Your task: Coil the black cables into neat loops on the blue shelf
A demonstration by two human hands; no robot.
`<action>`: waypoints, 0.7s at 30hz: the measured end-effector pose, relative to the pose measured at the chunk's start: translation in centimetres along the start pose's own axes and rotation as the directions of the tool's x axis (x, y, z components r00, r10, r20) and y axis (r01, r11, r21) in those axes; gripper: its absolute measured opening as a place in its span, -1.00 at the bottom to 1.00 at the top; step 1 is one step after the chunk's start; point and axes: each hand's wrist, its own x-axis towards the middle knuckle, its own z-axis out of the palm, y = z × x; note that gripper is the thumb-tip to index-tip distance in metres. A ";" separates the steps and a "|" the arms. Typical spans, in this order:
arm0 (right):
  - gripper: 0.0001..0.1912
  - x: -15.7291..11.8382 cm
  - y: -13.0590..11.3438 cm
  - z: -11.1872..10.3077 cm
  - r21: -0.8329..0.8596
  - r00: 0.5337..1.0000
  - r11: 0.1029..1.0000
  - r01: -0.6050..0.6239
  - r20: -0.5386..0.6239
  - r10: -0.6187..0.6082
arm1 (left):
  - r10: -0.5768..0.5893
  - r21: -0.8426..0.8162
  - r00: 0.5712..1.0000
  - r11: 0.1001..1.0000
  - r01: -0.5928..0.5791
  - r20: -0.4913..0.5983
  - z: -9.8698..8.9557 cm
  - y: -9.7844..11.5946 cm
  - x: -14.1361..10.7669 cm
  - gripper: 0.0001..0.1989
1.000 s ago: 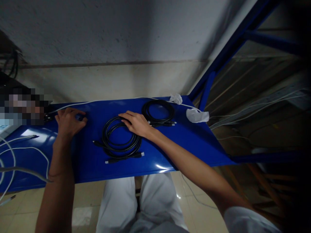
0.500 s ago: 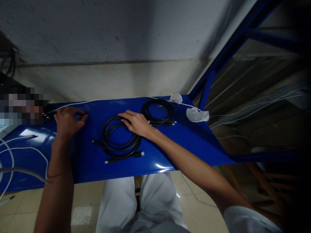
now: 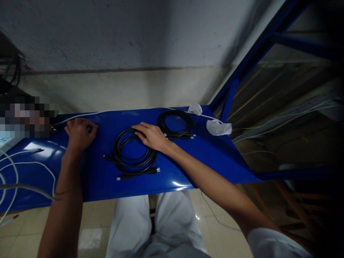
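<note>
A black cable (image 3: 134,165) lies in a loose coil on the blue table (image 3: 174,161), with pale-tipped plugs at its near side. My right hand (image 3: 152,136) is over the coil's far right part, fingers and thumb closed about the cable. Farther left, near the back of the table, my left hand (image 3: 80,133) is curled with thumb and forefinger together. A small dark thing (image 3: 89,128) shows between those fingers; its kind is too unclear to name. Behind my right hand sits a second black cable coil (image 3: 174,122).
White cables (image 3: 34,163) and a thicker grey cable (image 3: 29,189) loop across the left end. Two crumpled white pieces (image 3: 219,127) lie at the back right, by the blue frame (image 3: 231,96). A wall (image 3: 120,86) stands behind the table. A blurred patch covers the far left.
My left hand has shifted slightly right and its fingers have closed, with the dark thing now visible between them. My right hand and the coils look nearly unchanged.
</note>
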 end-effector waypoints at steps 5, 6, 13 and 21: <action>-0.63 0.0 0.1 0.1 0.000 1.000 1.000 0.001 -0.002 -0.001 | -0.001 0.025 0.997 1.000 0.003 -0.080 -0.5 0.5 0.1 -0.77; -0.63 0.0 0.1 0.1 -0.002 1.000 1.000 0.000 -0.003 0.000 | 0.002 0.026 0.994 1.000 0.001 -0.107 -0.6 0.6 0.1 -0.77; -0.62 0.0 0.2 0.1 -0.017 1.000 1.000 0.001 0.006 -0.001 | -0.021 -0.052 0.960 0.999 0.006 -0.281 -1.1 0.9 0.4 -0.78; -0.62 0.1 0.0 0.0 -0.015 1.000 1.000 -0.009 0.009 0.009 | 0.017 -0.078 0.943 0.996 -0.046 -0.331 -1.5 2.0 0.1 -0.76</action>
